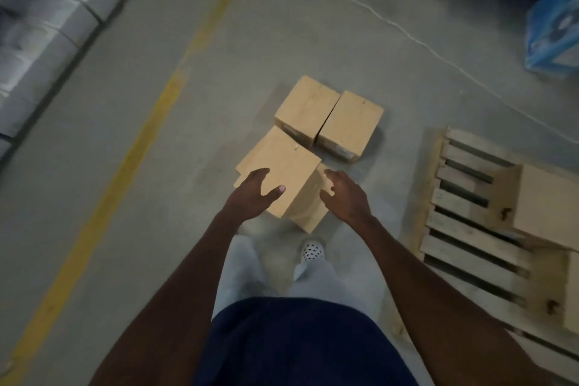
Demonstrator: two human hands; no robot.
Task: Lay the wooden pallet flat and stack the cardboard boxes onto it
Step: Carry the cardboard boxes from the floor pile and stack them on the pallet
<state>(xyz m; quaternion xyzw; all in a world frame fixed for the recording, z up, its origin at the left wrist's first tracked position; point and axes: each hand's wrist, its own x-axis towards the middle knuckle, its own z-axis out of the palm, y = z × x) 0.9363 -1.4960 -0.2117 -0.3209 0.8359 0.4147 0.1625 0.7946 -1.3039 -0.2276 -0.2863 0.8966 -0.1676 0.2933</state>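
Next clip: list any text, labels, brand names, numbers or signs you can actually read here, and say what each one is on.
No text is readable in this frame.
Two tan cardboard boxes side by side on the floor: pale stickers on their near faces, blurred.
Blue and white printed carton at the right edge: graphics only, lettering too blurred.
Yellow painted floor line: a marking, no words.

Warehouse: concrete floor (282,25), yellow line (150,122), pallet (463,229).

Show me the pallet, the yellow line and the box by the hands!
Pallet (470,241): head view, on a bare slat near its middle.
Yellow line (138,147): head view, on the painted stripe on the floor.
Box (282,160): head view, on its top face, beyond the hands.
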